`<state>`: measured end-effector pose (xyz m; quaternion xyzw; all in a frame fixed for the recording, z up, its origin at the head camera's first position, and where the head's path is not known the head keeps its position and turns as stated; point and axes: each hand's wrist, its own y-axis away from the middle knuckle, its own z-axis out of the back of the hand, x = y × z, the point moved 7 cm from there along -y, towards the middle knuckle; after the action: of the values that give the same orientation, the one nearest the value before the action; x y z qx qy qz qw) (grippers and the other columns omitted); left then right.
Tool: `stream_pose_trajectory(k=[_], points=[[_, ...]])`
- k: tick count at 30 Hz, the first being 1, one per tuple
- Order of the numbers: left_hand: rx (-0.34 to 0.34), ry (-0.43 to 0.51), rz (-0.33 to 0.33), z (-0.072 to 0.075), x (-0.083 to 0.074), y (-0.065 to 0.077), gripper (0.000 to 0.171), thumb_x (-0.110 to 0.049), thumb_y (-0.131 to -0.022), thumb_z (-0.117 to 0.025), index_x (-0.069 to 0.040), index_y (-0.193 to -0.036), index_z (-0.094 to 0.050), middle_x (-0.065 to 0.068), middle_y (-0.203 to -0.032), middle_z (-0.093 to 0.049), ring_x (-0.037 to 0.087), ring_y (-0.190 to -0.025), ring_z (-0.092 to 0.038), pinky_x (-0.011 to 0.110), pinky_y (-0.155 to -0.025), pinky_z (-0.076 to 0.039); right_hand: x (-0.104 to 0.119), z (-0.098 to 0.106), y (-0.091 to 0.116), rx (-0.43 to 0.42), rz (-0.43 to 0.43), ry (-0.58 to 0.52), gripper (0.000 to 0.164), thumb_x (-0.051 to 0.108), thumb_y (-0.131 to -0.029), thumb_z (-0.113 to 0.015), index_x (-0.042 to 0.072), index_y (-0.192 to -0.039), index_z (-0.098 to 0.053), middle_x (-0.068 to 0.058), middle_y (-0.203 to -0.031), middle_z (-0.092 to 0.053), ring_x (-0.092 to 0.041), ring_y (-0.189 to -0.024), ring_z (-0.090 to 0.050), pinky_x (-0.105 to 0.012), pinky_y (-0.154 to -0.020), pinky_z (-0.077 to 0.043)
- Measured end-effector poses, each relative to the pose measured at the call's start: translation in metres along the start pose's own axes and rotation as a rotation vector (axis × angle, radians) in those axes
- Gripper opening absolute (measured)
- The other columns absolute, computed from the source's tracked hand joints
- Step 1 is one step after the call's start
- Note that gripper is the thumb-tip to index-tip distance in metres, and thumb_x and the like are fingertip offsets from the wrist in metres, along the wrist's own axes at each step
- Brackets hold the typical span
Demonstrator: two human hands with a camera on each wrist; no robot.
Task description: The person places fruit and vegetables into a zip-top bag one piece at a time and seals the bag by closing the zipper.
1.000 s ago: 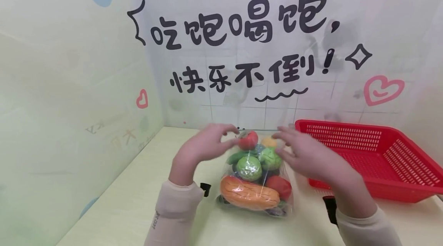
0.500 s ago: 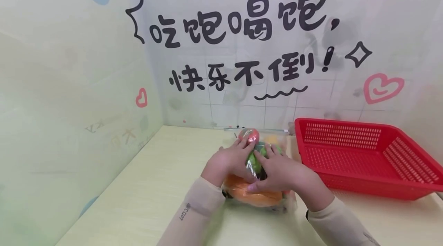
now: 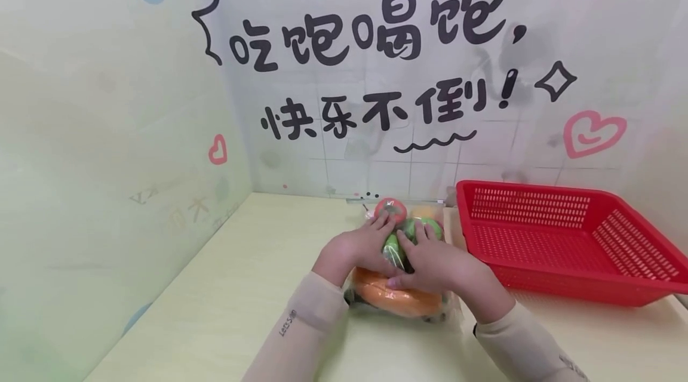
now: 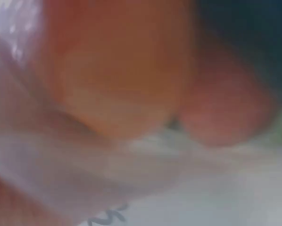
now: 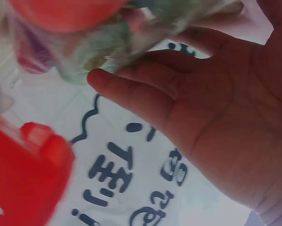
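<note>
A clear plastic bag (image 3: 452, 310) full of toy vegetables lies on the table. Through it show a long orange piece (image 3: 398, 299), a red round piece (image 3: 392, 209) and green round pieces (image 3: 395, 253). My left hand (image 3: 361, 249) rests on the bag's left side, fingers extended. From the right, my right hand (image 3: 438, 262) presses on top with straight fingers, its thumb by the orange piece. In the right wrist view the same hand (image 5: 211, 99) has its fingers against the plastic. The left wrist view is blurred, with an orange shape (image 4: 122, 70) and a reddish one (image 4: 226, 103).
A red perforated basket (image 3: 564, 289) stands right of the bag, close to my right forearm. Behind the pale table (image 3: 215, 298) rises a back wall (image 3: 344, 179) with black lettering, and another wall (image 3: 107, 191) borders the left side.
Both hands were hovering apart above the bag one second ago. They came down and inward onto it, and have hardly moved over the last half second.
</note>
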<state>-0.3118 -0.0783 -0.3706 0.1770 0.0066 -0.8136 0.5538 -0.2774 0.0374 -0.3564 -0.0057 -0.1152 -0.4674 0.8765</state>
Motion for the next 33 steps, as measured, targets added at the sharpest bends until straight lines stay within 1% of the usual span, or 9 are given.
stream_pose_trajectory(k=[6, 9, 14, 19, 23, 26, 28, 30, 33], points=[[-0.054, 0.016, 0.02, 0.001, 0.009, -0.007, 0.112, -0.055, -0.088, -0.082, -0.022, -0.172, -0.016, -0.002, -0.182, -0.005, 0.027, -0.17, -0.006, 0.077, -0.125, -0.025, -0.007, -0.003, -0.008, 0.008, 0.008, -0.009, 0.103, 0.063, -0.096, -0.069, -0.002, -0.165, -0.03, -0.039, -0.171, -0.018, -0.065, -0.157, -0.015, -0.079, -0.119, -0.033], [-0.06, 0.012, 0.034, 0.002, 0.008, -0.007, 0.114, -0.057, -0.087, -0.082, -0.021, -0.172, -0.016, -0.003, -0.182, -0.006, 0.025, -0.169, -0.006, 0.079, -0.124, -0.024, -0.006, -0.003, -0.007, 0.009, 0.005, -0.018, 0.102, 0.063, -0.096, -0.069, -0.002, -0.165, -0.031, -0.04, -0.17, -0.02, -0.067, -0.156, -0.015, -0.08, -0.122, -0.025], [-0.065, 0.016, 0.022, 0.005, 0.005, -0.004, 0.111, -0.056, -0.088, -0.082, -0.018, -0.172, -0.018, -0.001, -0.182, -0.005, 0.027, -0.169, -0.006, 0.072, -0.128, -0.027, -0.006, -0.001, -0.007, 0.022, 0.001, -0.023, 0.1, 0.062, -0.098, -0.067, -0.001, -0.165, -0.03, -0.039, -0.17, -0.02, -0.067, -0.156, -0.014, -0.081, -0.125, -0.016], [-0.049, 0.035, 0.007, 0.005, 0.004, -0.003, 0.109, -0.052, -0.09, -0.081, -0.015, -0.171, -0.018, 0.0, -0.182, -0.002, 0.03, -0.17, -0.003, 0.057, -0.134, -0.027, -0.008, -0.002, -0.008, 0.045, -0.002, -0.029, 0.099, 0.062, -0.098, -0.066, 0.001, -0.166, -0.028, -0.037, -0.172, -0.017, -0.061, -0.16, -0.013, -0.079, -0.126, -0.017], [-0.06, 0.059, 0.004, 0.0, 0.005, -0.003, 0.109, -0.052, -0.091, -0.081, -0.015, -0.171, -0.018, 0.001, -0.182, -0.002, 0.029, -0.17, -0.003, 0.056, -0.134, -0.027, -0.011, -0.007, -0.005, 0.045, -0.003, -0.084, 0.1, 0.062, -0.099, -0.066, 0.001, -0.167, -0.025, -0.037, -0.173, -0.013, -0.062, -0.16, -0.009, -0.08, -0.124, -0.02], [-0.111, 0.028, 0.021, -0.007, 0.008, 0.0, 0.108, -0.062, -0.091, -0.076, -0.018, -0.171, -0.02, 0.002, -0.182, -0.005, 0.028, -0.169, -0.006, 0.065, -0.13, -0.029, -0.016, -0.015, 0.0, 0.007, -0.005, -0.17, 0.099, 0.061, -0.099, -0.065, 0.002, -0.168, -0.024, -0.036, -0.174, -0.009, -0.062, -0.16, -0.004, -0.081, -0.122, -0.023], [-0.152, -0.034, 0.038, -0.012, 0.011, 0.005, 0.106, -0.072, -0.093, -0.067, -0.021, -0.172, -0.017, 0.002, -0.182, -0.005, 0.027, -0.169, -0.007, 0.071, -0.128, -0.028, -0.019, -0.023, 0.002, -0.043, 0.006, -0.198, 0.097, 0.062, -0.101, -0.062, 0.004, -0.169, -0.023, -0.034, -0.175, -0.007, -0.06, -0.161, -0.002, -0.079, -0.124, -0.021], [-0.193, -0.098, 0.053, -0.016, 0.013, 0.011, 0.106, -0.08, -0.094, -0.056, -0.024, -0.172, -0.012, 0.0, -0.182, -0.002, 0.027, -0.169, -0.007, 0.076, -0.126, -0.025, -0.021, -0.03, 0.003, -0.108, 0.014, -0.189, 0.095, 0.065, -0.102, -0.057, 0.007, -0.169, -0.024, -0.032, -0.176, -0.007, -0.057, -0.163, -0.002, -0.079, -0.126, -0.018], [-0.214, -0.142, 0.052, -0.024, 0.015, 0.02, 0.103, -0.085, -0.096, -0.042, -0.026, -0.173, -0.004, -0.001, -0.182, 0.003, 0.026, -0.17, -0.002, 0.078, -0.126, -0.022, -0.023, -0.04, 0.005, -0.182, 0.013, -0.155, 0.094, 0.072, -0.101, -0.05, 0.012, -0.17, -0.025, -0.027, -0.177, -0.006, -0.052, -0.165, 0.0, -0.077, -0.129, -0.009]])
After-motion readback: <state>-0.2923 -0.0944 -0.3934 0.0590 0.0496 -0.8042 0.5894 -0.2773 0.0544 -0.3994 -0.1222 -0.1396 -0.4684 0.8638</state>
